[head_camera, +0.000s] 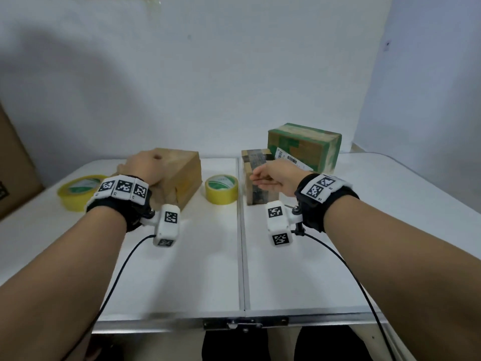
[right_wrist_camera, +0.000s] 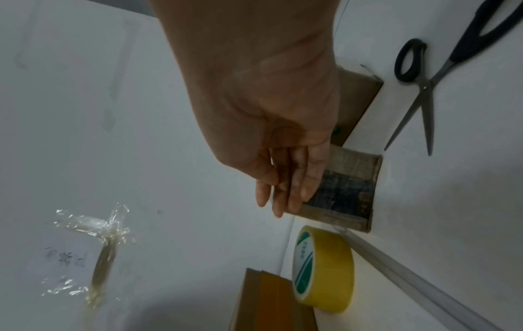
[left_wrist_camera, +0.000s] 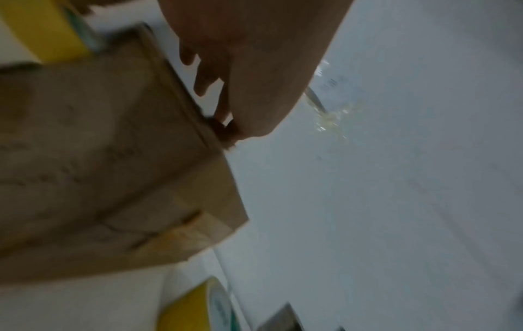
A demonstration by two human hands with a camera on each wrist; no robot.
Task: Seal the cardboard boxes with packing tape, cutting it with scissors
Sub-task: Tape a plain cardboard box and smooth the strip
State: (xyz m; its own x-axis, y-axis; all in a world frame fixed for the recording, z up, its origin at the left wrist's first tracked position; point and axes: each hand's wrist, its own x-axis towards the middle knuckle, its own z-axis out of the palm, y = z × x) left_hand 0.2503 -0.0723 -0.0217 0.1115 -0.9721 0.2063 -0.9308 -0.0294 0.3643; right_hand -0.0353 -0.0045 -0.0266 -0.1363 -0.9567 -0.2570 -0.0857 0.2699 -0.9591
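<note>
My left hand (head_camera: 141,165) lies on top of a plain brown cardboard box (head_camera: 182,175) at the back left, fingers curled over its far edge. The left wrist view is blurred: the thumb touches the brown box (left_wrist_camera: 99,156) at its edge. My right hand (head_camera: 273,175) is open, its straight fingers (right_wrist_camera: 308,179) against the side of a small dark-taped box (right_wrist_camera: 348,192). One yellow tape roll (head_camera: 221,188) stands between the two boxes, another (head_camera: 80,191) lies at the left. Black-handled scissors (right_wrist_camera: 426,86) lie open on the table, seen only in the right wrist view.
A green-printed box (head_camera: 304,147) with a label stands behind the small one. A big carton (head_camera: 13,165) leans at the far left. The white folding table has a centre seam (head_camera: 240,230) and a latch at its front edge (head_camera: 244,324). Crumpled clear tape (right_wrist_camera: 93,224) sticks to the wall.
</note>
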